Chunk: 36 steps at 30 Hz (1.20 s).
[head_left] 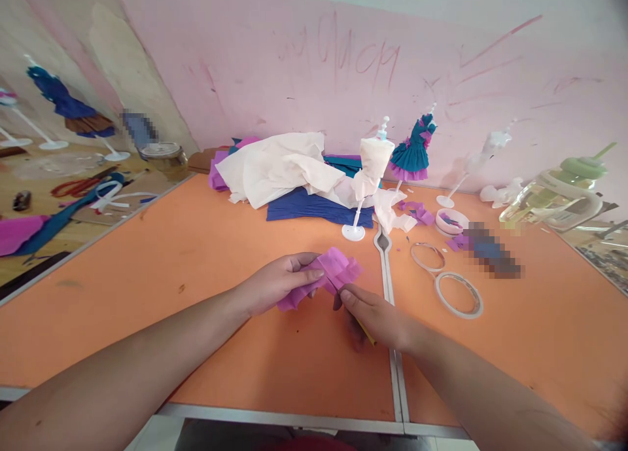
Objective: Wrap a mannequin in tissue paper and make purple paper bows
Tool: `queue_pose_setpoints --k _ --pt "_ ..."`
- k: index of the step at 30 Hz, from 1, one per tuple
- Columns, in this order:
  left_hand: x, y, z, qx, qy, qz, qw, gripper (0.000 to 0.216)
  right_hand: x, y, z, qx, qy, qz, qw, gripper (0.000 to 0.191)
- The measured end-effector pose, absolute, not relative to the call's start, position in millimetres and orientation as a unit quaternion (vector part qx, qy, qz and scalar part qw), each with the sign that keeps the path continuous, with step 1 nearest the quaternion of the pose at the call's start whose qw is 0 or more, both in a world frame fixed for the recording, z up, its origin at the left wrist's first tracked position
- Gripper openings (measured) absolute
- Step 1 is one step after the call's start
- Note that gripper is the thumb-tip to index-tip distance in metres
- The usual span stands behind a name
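My left hand (275, 284) and my right hand (375, 317) both grip a crumpled piece of purple crepe paper (333, 271) just above the orange table (196, 254). The left fingers curl around its lower left part. The right hand pinches its right edge, and a thin yellow thing, perhaps a pencil (366, 333), shows under that palm. A small white mannequin stand wrapped in cream paper (370, 169) rises just behind the paper.
A heap of cream, blue and purple paper (289, 173) lies at the back. A teal-and-purple paper dress on a stand (415, 153), another white stand (471, 166), tape rings (458, 294), purple scraps and a green-lidded bottle (559, 192) sit right. More dresses and scissors (73, 188) are left.
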<state>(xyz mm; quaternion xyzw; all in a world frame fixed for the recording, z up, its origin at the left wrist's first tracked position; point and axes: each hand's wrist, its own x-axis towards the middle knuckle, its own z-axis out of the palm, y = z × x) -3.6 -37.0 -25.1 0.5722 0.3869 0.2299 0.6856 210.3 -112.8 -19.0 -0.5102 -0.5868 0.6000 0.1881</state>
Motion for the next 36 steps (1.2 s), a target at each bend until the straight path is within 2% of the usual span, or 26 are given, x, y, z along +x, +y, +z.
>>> queue_pose_setpoints --k 16,36 --pt "0 -49 -5 0.639 0.343 0.174 0.666 0.038 205 -112 -17 -0.490 -0.597 0.585 0.245 0.041" --pt "2 -51 -3 0.649 0.339 0.158 0.662 0.034 209 -108 -16 -0.499 -0.634 0.555 0.204 0.044"
